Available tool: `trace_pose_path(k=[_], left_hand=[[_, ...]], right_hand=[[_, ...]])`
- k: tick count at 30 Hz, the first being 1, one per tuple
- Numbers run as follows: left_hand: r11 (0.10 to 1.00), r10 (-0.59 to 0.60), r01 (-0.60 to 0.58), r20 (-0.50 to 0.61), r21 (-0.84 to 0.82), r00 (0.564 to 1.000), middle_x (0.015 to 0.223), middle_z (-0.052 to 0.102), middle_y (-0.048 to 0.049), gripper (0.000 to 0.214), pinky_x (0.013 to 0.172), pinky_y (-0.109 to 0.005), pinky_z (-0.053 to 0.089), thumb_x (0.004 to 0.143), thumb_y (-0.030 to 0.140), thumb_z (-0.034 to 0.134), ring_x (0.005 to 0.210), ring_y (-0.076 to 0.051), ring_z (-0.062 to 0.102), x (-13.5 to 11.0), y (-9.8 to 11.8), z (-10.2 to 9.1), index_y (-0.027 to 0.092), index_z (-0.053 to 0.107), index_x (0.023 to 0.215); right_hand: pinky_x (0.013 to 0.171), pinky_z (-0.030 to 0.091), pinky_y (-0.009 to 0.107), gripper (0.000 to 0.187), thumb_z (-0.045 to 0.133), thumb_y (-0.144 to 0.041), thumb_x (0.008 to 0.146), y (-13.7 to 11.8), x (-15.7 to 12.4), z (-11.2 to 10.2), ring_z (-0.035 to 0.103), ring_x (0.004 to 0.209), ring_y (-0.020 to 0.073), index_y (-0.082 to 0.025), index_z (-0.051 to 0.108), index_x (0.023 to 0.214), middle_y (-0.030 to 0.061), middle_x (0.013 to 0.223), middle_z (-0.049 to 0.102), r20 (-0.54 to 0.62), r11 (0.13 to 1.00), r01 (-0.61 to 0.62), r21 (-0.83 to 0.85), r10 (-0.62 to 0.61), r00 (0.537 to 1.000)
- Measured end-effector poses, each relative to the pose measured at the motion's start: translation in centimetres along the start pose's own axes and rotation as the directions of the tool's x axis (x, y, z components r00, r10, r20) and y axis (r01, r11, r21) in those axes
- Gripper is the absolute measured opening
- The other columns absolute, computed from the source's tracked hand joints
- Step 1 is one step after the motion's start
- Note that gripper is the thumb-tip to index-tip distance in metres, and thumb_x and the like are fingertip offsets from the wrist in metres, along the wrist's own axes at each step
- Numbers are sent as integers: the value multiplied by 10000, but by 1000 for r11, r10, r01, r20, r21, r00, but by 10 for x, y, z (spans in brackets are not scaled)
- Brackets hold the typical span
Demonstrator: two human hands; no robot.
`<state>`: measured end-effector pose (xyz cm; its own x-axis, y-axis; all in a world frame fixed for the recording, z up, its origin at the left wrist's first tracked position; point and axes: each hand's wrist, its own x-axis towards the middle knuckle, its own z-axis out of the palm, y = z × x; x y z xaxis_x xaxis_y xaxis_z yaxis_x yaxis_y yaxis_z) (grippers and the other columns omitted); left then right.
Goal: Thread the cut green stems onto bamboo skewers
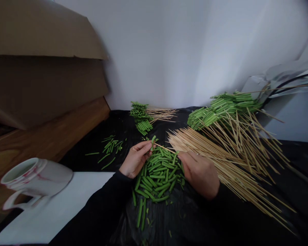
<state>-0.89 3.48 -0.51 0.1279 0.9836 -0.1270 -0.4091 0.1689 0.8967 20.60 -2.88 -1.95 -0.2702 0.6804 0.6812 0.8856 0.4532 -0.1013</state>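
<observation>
Between the thumb and fingers of my left hand (136,158) is a cut piece of green bean (153,141), held upright. My right hand (200,173) is closed on a thin bamboo skewer (164,147), which runs leftward to the bean piece; whether its tip has gone into the bean I cannot tell. Beneath both hands lies a heap of cut green beans (157,181). To the right of my right hand spreads a large pile of bare skewers (220,160).
Bean-loaded skewers are stacked at the back centre (141,116) and back right (220,109). Loose bean scraps (110,147) lie left. A white mug (41,177) stands on a white sheet (74,201). A cardboard box (46,68) rises at left; black plastic (169,225) covers the surface.
</observation>
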Motion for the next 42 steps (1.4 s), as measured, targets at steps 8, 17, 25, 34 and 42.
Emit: trace_pose_path(k=[8,17,25,34,42], left_hand=[[999,10,-10,-15,33,1000,797,736,-50,228,663,-212,477,618,218,851,711,-101,625,0,1,1,144,775,819],[980,111,-104,-30,169,993,772,748,-34,229,699,-233,464,571,254,872,706,-111,608,1,5,-1,161,785,761],[926,183,-173,3,335,983,796,758,-56,233,785,-295,473,591,287,857,741,-158,633,3,5,-7,169,791,781],[904,193,-181,8,387,981,823,758,-46,243,780,-271,466,617,303,846,766,-154,632,3,0,-8,175,789,815],[977,85,-81,-8,197,996,747,722,-27,281,687,-233,449,568,313,876,691,-105,586,1,3,-3,152,776,776]], right_hand=[[573,303,296,225,431,-146,933,0,0,0,533,629,135,-184,649,892,12,737,618,6,1000,12,-1,-12,1000],[564,256,315,220,446,-163,935,-1,0,-2,501,599,142,-193,641,838,6,707,604,26,1000,3,-14,-2,1000],[576,243,312,239,431,-163,940,-3,-1,-1,484,593,140,-191,637,821,8,692,591,25,1000,-4,-2,4,1000],[581,248,309,253,421,-155,943,-4,-1,1,493,594,136,-182,632,807,13,681,585,43,999,-19,29,18,999],[581,256,303,248,421,-165,950,-6,-1,0,487,583,134,-183,639,833,11,677,588,-1,1000,-5,20,5,1000]])
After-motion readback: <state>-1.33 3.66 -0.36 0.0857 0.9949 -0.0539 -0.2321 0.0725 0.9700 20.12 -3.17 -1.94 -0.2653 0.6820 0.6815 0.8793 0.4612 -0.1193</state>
